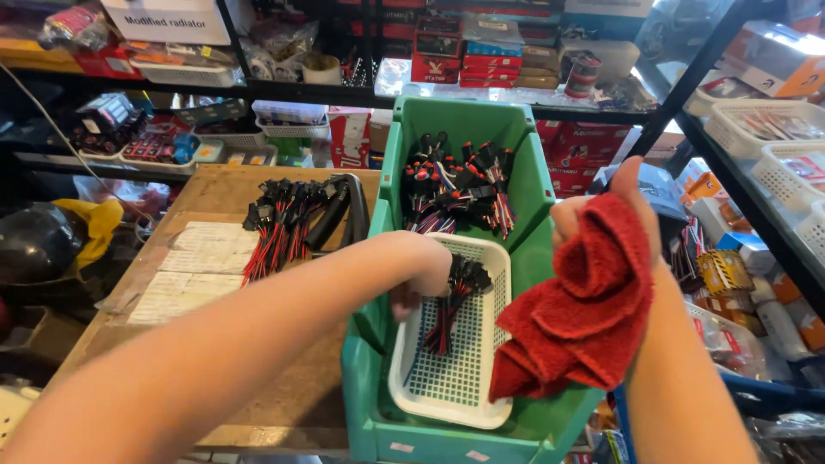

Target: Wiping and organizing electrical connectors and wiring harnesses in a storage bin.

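On the left, a loose heap of black plug connectors with red and black wires [296, 219] lay on the worn wooden bench [206, 344], beside flat sheets of pale labels [193, 271]. The left hand [421, 279] reached into a white perforated plastic basket [455, 378], fingers closed around a small bundle of black-and-red wired connectors [455, 296] (the fingertips themselves were hidden). That basket sat at the near end of a deep green plastic bin [533, 249], more wired connectors [460, 185] piled at its far end. To the right, the right hand [606, 219] gripped a crumpled red terry cloth [580, 309] above the bin's right wall.
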